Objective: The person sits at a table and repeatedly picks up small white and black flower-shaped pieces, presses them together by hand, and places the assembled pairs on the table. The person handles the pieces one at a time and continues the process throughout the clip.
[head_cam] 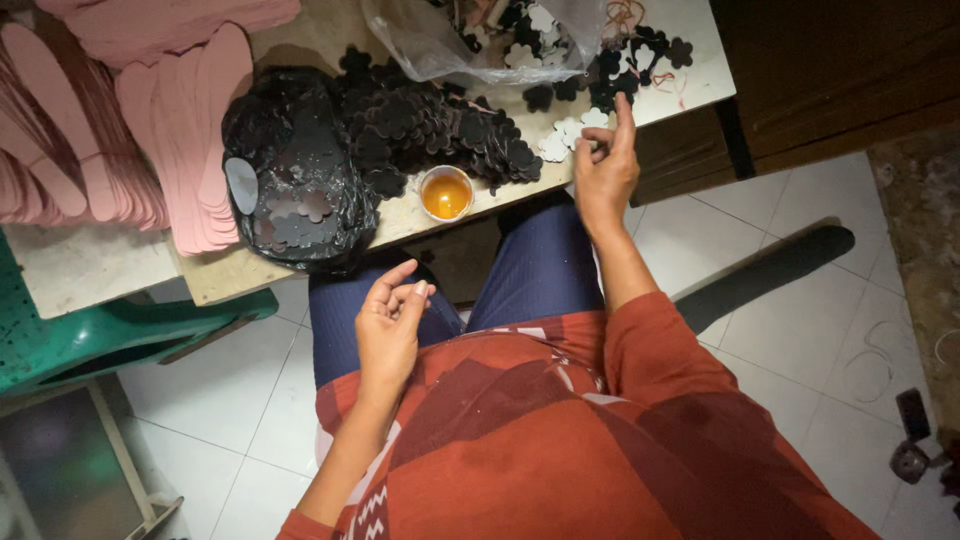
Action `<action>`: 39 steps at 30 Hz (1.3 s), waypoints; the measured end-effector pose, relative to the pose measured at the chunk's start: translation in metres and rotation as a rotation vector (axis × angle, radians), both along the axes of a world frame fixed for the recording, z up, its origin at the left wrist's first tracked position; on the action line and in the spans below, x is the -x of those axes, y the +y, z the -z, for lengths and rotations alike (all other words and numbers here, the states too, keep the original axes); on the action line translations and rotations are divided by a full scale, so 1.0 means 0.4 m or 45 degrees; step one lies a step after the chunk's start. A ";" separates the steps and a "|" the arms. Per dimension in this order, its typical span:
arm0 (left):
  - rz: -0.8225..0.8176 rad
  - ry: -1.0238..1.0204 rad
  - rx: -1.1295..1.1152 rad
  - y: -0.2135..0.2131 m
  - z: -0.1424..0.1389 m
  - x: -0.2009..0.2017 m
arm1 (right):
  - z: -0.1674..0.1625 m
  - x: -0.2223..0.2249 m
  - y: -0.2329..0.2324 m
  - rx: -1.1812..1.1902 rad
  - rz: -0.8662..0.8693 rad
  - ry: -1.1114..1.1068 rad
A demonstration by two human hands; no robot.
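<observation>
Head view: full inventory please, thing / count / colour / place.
flower-shaped cutouts: big heap, black, table centre
white flower cutouts: a few, table's right part by the right hand
pink oblong cutouts: several stacks, table left
black plastic bag: one, holds more cutouts, front of table
small cup: one, orange liquid inside, table's front edge
clear plastic bag: one, mixed cutouts, table back
table: one, pale top
green chair: one, lower left
floor: white tiles
left hand: empty, fingers curled, over lap
right hand: index finger raised, at white cutouts
</observation>
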State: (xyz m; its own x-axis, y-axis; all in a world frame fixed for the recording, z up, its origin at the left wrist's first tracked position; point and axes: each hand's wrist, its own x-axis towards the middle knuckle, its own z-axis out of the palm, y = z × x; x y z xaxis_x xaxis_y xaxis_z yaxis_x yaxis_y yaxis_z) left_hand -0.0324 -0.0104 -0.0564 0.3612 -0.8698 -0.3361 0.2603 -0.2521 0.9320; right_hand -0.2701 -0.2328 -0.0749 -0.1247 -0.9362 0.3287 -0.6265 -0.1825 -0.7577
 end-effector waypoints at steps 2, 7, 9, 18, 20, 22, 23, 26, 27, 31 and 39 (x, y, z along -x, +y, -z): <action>0.008 0.012 -0.015 -0.002 0.002 0.004 | 0.006 0.025 -0.007 0.028 -0.016 0.101; 0.025 0.014 -0.024 0.002 0.007 0.007 | 0.012 0.052 -0.033 0.070 0.011 0.139; 0.021 0.011 -0.019 0.007 0.008 0.001 | 0.008 0.054 -0.047 0.093 0.011 0.209; 0.013 0.009 -0.016 0.008 0.016 -0.001 | 0.000 0.053 -0.073 0.169 -0.024 0.367; 0.015 0.017 -0.033 0.006 0.012 0.005 | -0.009 0.050 -0.065 0.142 -0.024 0.219; 0.021 0.020 -0.033 0.004 0.001 0.009 | -0.033 0.045 -0.045 -0.013 -0.023 -0.116; 0.026 0.020 -0.022 0.000 -0.007 0.011 | -0.050 0.039 -0.031 -0.067 -0.097 -0.378; 0.056 0.046 0.047 -0.018 -0.036 0.020 | -0.116 0.012 0.050 -0.265 -0.315 -0.957; 0.063 0.058 0.073 -0.023 -0.048 0.024 | -0.139 -0.002 0.090 -0.352 -0.389 -1.010; 0.069 0.261 0.160 -0.039 -0.089 0.042 | -0.218 -0.076 0.228 -0.645 -0.650 -1.036; -0.023 0.313 0.230 -0.015 -0.121 0.025 | -0.294 -0.173 0.368 -0.387 -0.843 -0.488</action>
State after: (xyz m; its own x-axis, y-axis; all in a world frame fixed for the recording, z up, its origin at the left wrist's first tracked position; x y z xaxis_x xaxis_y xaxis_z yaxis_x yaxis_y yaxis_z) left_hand -0.0425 -0.0166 -0.0081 0.3044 -0.9175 -0.2561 0.4866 -0.0814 0.8698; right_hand -0.2010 -0.0857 0.0428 0.4328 -0.8964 0.0955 -0.1488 -0.1755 -0.9732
